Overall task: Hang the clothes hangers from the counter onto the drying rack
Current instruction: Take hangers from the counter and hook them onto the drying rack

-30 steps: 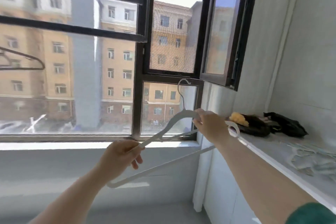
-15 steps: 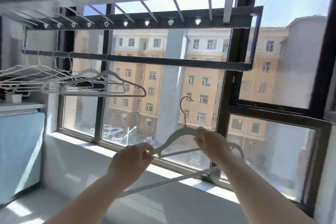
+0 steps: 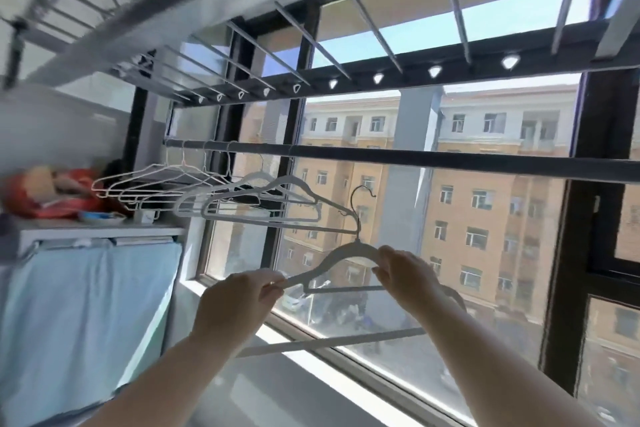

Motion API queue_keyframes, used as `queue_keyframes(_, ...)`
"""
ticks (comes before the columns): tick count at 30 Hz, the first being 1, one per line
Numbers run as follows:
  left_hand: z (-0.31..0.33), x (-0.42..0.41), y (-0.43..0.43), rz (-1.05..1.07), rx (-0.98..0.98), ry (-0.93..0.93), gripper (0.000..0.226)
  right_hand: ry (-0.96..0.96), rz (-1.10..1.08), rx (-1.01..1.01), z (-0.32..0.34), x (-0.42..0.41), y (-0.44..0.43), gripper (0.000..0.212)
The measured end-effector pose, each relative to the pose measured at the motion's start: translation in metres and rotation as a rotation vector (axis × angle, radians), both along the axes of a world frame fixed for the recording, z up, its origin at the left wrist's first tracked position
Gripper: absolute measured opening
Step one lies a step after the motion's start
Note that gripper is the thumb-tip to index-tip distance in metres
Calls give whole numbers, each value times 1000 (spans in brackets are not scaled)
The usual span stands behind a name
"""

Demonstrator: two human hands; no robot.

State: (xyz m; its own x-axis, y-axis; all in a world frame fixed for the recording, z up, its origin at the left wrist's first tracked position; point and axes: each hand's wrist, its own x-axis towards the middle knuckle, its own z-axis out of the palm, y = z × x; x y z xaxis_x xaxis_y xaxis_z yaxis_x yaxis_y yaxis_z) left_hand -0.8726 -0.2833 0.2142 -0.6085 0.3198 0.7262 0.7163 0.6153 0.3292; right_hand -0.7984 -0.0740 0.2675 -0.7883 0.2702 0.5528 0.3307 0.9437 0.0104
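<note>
Head cam: window (image 3: 485,218), rack bar (image 3: 415,158) overhead, sill (image 3: 277,388) sunlit.

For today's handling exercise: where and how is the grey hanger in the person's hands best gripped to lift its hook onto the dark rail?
Grip the grey hanger on its two sloping shoulders from below, as the left hand and right hand do. That leaves the upright hook free to go over the dark rail.

A black-framed window (image 3: 588,184) faces a tan building (image 3: 485,218) in sunlight. A blue curtain (image 3: 86,305) hangs below a shelf (image 3: 104,229).
</note>
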Motion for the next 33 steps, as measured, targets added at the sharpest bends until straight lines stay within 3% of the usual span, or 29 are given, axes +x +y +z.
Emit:
queue_keyframes(7,46,-84,-4,-82,-8,96,26,56,-73,-32,30,-66,-5,34)
queue_keyframes(12,67,-143,-13,-116,11,157,27,96,-99,122,53,-103,-13,47)
queue_keyframes(16,75,-178,-13,-125,8,188,27,132,-267,230,71,-119,-16,47)
queue_keyframes(25,100,-221,12,-105,31,173,26,193,-483,190,121,-137,-11,58)
queue_keyframes(33,113,-225,44,-147,5,180,27,127,-644,85,141,-141,12,63)
